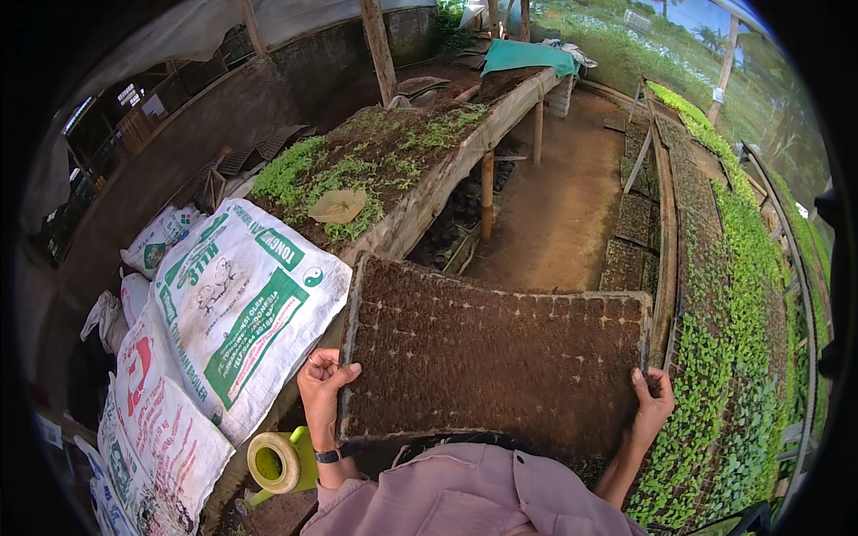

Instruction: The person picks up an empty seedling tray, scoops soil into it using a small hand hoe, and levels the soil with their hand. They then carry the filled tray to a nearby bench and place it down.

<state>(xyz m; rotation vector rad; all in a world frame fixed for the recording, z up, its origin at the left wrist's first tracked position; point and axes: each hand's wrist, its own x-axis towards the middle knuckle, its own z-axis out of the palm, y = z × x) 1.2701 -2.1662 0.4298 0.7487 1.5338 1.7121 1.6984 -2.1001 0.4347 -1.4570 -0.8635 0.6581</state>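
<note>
A wide seedling tray (492, 357) filled with dark brown soil is held up in front of my body. Pale bits of its cell grid show through the soil, mostly along the far and right sides. My left hand (323, 380) grips the left edge, thumb on top. On the opposite edge, my right hand (652, 397) pinches the rim near its right side, thumb also on top. The fingers beneath the tray are partly hidden on both hands.
White printed sacks (241, 304) lie at the left beside a raised soil bed (384, 170) with green seedlings. Below them stands a yellow-green watering can (277, 463). Trays of leafy seedlings (706, 384) line the right bench. A dirt path (554, 205) runs ahead between them.
</note>
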